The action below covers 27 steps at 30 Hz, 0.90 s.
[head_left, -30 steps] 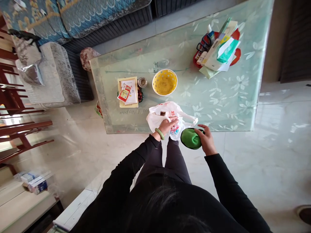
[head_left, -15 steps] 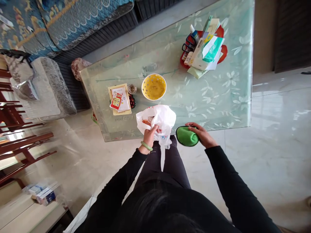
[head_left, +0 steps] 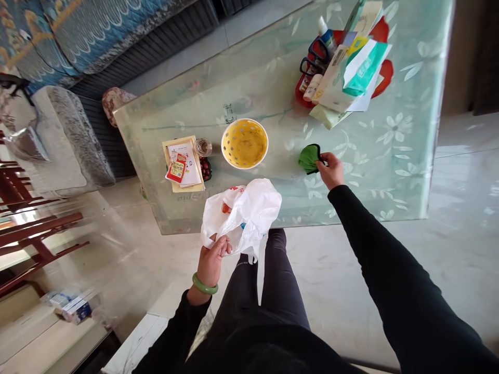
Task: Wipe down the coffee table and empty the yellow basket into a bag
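Note:
My left hand, with a green bangle at the wrist, pinches the edge of a white plastic bag at the table's near edge. Something orange-red shows inside the bag. To the right, my right hand grips the dark-edged rim of a green cloth over the glass table. A yellow bowl with a white rim stands beyond the bag, left of the cloth.
Papers with a red packet, a glass jar and dark red fruit lie on the table at left. A red tray holds scissors, bottles and boxes at back right. A sofa stands beyond.
My right hand has carried the green cloth forward over the table. My left hand has moved left and toward me, spreading the bag's edge.

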Tool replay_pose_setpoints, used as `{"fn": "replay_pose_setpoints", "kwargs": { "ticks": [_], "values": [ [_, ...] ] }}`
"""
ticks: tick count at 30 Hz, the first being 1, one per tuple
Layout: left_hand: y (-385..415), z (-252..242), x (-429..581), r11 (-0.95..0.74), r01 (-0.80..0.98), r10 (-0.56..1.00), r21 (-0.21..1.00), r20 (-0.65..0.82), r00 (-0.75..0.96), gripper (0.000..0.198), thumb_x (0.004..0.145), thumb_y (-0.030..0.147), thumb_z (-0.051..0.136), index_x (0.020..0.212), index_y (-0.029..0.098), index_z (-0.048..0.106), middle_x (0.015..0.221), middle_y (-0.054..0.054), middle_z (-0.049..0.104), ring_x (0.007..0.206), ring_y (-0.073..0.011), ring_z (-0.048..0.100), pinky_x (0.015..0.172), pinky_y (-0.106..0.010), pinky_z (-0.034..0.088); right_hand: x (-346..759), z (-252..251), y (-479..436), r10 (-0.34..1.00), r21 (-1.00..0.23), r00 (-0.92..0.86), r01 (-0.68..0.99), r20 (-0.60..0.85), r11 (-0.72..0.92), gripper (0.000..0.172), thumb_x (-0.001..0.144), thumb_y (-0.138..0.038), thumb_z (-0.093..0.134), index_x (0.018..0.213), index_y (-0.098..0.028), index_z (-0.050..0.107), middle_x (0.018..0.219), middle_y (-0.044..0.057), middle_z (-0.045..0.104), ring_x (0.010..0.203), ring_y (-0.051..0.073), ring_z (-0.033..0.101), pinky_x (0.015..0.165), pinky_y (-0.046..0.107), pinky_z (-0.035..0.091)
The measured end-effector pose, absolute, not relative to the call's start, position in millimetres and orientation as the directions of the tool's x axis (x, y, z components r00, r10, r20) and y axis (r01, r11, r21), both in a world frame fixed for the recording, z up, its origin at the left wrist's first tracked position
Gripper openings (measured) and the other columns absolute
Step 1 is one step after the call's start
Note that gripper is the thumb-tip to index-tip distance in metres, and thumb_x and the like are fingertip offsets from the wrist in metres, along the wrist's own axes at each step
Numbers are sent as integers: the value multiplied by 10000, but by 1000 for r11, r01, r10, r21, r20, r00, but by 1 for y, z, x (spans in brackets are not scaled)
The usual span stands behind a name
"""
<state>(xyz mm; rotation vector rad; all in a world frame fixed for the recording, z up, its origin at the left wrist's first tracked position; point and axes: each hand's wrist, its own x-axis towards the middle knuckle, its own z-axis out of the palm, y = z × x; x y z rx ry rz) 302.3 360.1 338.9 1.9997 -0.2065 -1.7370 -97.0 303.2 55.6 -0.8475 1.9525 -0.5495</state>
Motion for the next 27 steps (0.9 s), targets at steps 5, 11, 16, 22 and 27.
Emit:
{"fn": "replay_pose_setpoints", "kwargs": {
  "ticks": [5,11,16,22,27],
  "values": [
    [355,340,294,-839,181,-471,513,-852,229,390,721,536,920,753,192,740,541,77,395,561,-101,438,658,-303,426,-101,69,330,-872,-529,-398,-694,-284,488,205,861,-242,485,918,-259,681,1164,135,706,1038,291,643,953,470,574],
    [353,336,280,-835,129,-505,534,-839,202,414,770,576,877,860,185,771,551,79,386,569,-106,454,641,-300,405,-107,75,357,-896,-518,51,-830,-441,208,239,860,-248,542,842,-209,777,1413,140,676,1322,379,562,1110,554,509],
    [358,327,271,-858,121,-472,500,-858,202,465,740,618,886,849,180,773,540,78,381,574,-114,479,629,-295,412,-108,73,368,-853,-447,-235,-770,-466,456,320,922,-478,602,987,-202,751,1364,176,686,1285,383,588,1161,590,445],
    [367,317,268,-863,112,-470,493,-864,182,461,746,618,882,846,180,779,536,81,379,558,-102,445,644,-295,429,-80,50,354,-841,-398,-299,-776,-451,489,788,812,-429,740,1511,-147,512,1603,228,467,1447,419,421,1210,612,367],
    [372,316,276,-867,104,-464,487,-866,184,460,752,617,878,853,180,775,552,72,395,588,-117,480,655,-296,419,-61,47,352,-803,-523,-381,-615,-458,590,430,942,-353,501,1283,-200,714,1539,166,584,1413,377,500,1220,580,379]
  ]
}}
